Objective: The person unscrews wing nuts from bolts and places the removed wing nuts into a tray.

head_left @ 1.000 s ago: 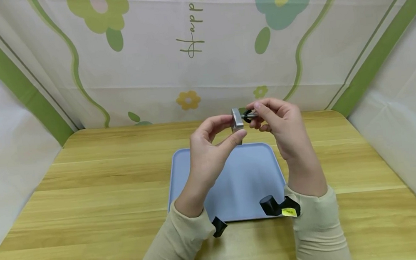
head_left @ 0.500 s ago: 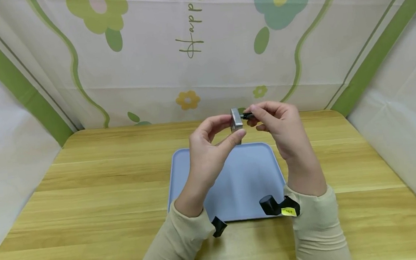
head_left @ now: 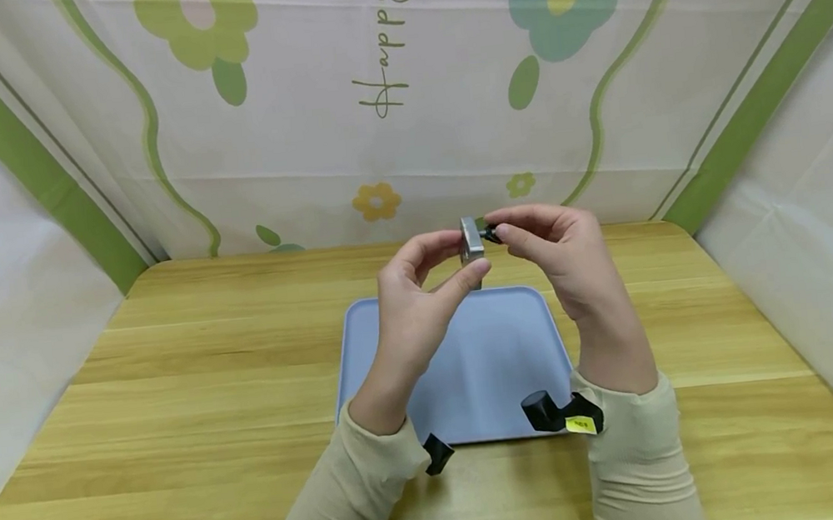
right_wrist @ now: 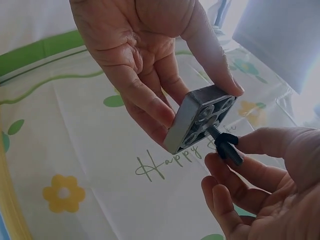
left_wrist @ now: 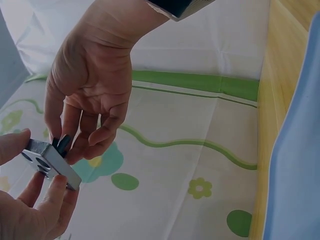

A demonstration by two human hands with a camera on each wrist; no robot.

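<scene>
In the head view my left hand (head_left: 414, 310) holds a square grey metal block (head_left: 471, 240) by its edges, between thumb and fingers. Ribs and round recesses show on the block's face in the right wrist view. From that face a threaded bolt (right_wrist: 235, 154) sticks out, with a black wing nut (right_wrist: 226, 142) on its shaft. My right hand (head_left: 575, 261) has its thumb and index finger pinching the wing nut, while its other fingers hang loosely curled below. Round holes show on the block's other side in the left wrist view.
A light blue tray (head_left: 487, 362) lies on the wooden table (head_left: 212, 405) beneath my hands. Behind the table hangs a white flowered cloth (head_left: 298, 121), with pale side walls left and right. Black camera mounts (head_left: 544, 412) sit at both wrists.
My right thumb and fingers have shifted slightly left, from around the bolt's outer end onto the wing nut. The left hand and the block have stayed nearly still.
</scene>
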